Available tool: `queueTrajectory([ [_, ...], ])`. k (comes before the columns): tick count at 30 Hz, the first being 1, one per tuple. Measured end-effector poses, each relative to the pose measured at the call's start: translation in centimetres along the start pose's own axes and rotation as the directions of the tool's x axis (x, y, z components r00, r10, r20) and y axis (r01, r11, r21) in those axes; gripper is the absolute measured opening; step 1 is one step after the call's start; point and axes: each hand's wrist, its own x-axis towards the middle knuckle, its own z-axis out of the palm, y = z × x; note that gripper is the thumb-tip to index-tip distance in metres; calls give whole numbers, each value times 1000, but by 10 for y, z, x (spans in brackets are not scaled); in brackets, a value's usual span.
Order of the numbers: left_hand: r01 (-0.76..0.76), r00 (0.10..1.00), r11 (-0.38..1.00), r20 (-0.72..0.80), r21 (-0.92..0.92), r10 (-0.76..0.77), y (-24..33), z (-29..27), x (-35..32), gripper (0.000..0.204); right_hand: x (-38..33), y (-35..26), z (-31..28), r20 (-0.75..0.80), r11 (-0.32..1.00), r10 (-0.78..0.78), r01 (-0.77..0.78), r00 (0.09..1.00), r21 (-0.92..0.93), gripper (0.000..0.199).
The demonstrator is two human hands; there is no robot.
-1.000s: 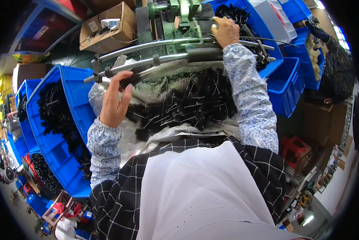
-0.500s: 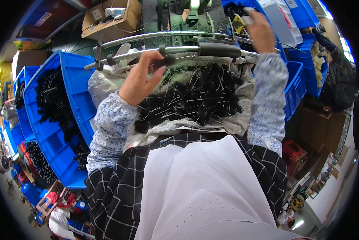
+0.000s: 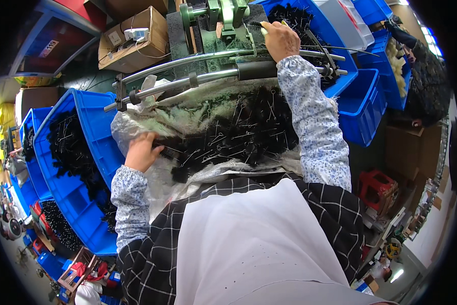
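One black wire brush (image 3: 255, 24) is pinched at one o'clock by the right hand (image 3: 282, 41), seemingly near one end to leave the rest clear, while the left hand (image 3: 142, 152) at nine o'clock, its grip impossible to tell, borders heaped wire brushes (image 3: 233, 133), presumably central for reach.

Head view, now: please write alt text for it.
The right hand holds a brush near a machine; the left hand is at the edge of a pile of black brushes on a pale sheet, with blue bins on both sides.
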Motion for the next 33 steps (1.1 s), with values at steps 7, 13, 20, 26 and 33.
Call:
queueTrajectory([
  [7, 106, 985, 928, 169, -356, -48, 0, -2, -4, 31, 5, 2, 14, 6, 999, -36, 36, 999, 36, 22],
  [13, 5, 996, 876, 85, -482, 41, 14, -14, 3, 29, 12, 9, 25, 42, 995, -54, 51, 998, 80, 22],
  [20, 11, 1000, 756, 4, -655, -11, 33, -43, 3, 24, 2, 11, 12, 55, 995, 101, -100, 993, -23, 38],
  [26, -101, 979, 684, -194, -723, -61, 24, -63, 1, 24, -3, 4, 21, -12, 995, 46, -44, 999, 89, 30],
  [33, -223, 950, 668, -313, -710, -15, 35, -72, 8, 24, 7, -60, 16, 34, 995, 65, -67, 997, 76, 27],
])
